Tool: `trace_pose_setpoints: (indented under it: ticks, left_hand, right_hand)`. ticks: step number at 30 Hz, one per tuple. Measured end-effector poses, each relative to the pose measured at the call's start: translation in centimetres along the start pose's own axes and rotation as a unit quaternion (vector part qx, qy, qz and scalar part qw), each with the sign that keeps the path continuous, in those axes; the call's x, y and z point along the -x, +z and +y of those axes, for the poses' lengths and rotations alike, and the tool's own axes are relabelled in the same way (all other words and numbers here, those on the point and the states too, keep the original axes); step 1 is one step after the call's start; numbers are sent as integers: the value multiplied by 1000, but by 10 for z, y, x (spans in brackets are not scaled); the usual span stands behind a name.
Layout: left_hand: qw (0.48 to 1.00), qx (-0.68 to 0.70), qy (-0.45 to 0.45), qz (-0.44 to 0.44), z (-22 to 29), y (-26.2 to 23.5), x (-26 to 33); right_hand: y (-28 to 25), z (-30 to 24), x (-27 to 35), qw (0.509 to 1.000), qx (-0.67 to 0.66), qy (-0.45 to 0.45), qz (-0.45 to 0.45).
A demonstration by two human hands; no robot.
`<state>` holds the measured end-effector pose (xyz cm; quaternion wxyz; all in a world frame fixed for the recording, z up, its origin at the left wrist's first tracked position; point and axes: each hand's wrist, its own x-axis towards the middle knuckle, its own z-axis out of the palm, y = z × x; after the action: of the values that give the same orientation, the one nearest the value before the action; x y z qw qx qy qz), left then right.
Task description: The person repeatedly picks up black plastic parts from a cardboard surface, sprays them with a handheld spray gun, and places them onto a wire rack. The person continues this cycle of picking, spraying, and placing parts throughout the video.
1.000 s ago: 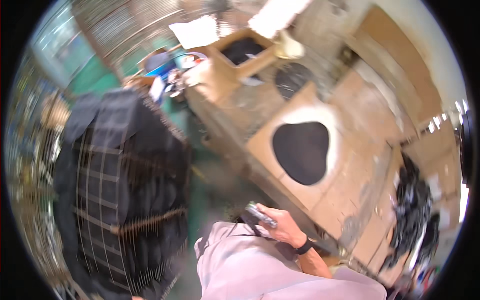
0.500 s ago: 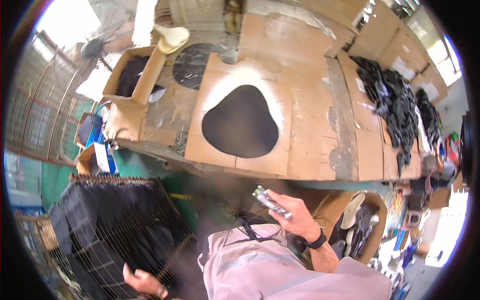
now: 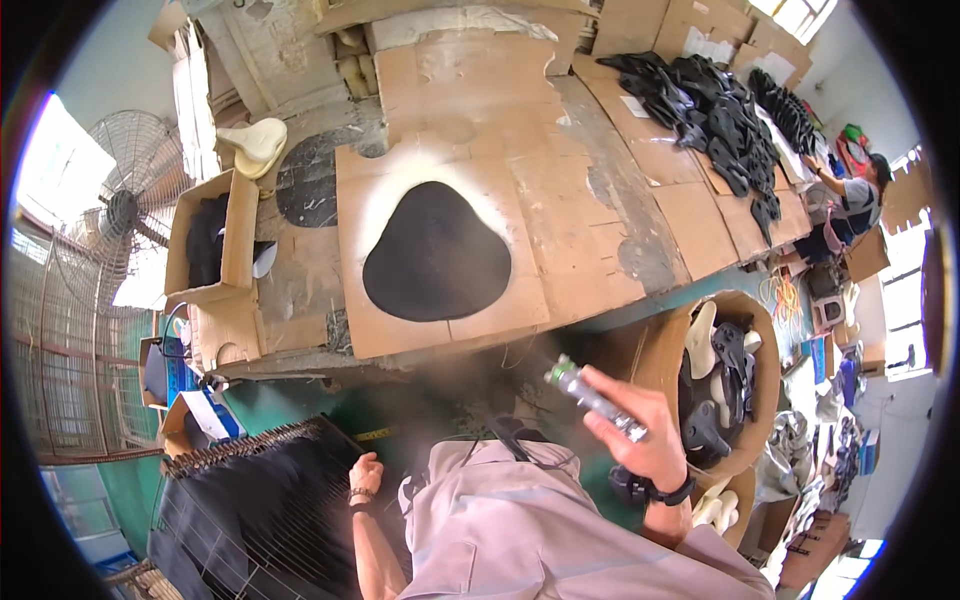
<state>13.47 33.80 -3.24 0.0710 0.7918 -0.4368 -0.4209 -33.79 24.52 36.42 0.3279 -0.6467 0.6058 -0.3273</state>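
My right hand (image 3: 640,425) is closed around a silver tool with a green tip (image 3: 597,398) that looks like a spray gun. It is held in front of my body, short of the table's near edge. My left hand (image 3: 365,476) is at the right edge of a wire rack (image 3: 318,428) hung with black sheets (image 3: 235,510). Its fingers are curled, and what they hold, if anything, is hidden. A rounded triangular black piece (image 3: 437,252) lies flat on the cardboard-covered table (image 3: 560,270). White colouring rings its upper part on the cardboard. Neither hand touches this piece.
At the table's left stand a box of black pieces (image 3: 240,235) and a cream bicycle saddle (image 3: 258,140). Black parts (image 3: 715,115) are heaped on the right. Right of me, a carton (image 3: 755,400) holds saddle-shaped parts. A fan (image 3: 122,208) stands far left; a person (image 3: 855,200) is far right.
My left hand has moved up and right along the rack to its edge, its fingers more curled. My right hand, still gripping the tool, is farther right and slightly lower. The view has turned right.
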Motion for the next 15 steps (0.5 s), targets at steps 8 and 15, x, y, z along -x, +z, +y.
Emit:
trace_pose_setpoints:
  ticks: [8, 15]
  left_hand:
    - [951, 245, -176, -63, -62, 41, 31]
    - [945, 272, -179, -39, -74, 51, 32]
  right_hand:
    - [17, -5, -17, 995, 12, -8, 99]
    - [13, -7, -2, 999, 36, -7, -39]
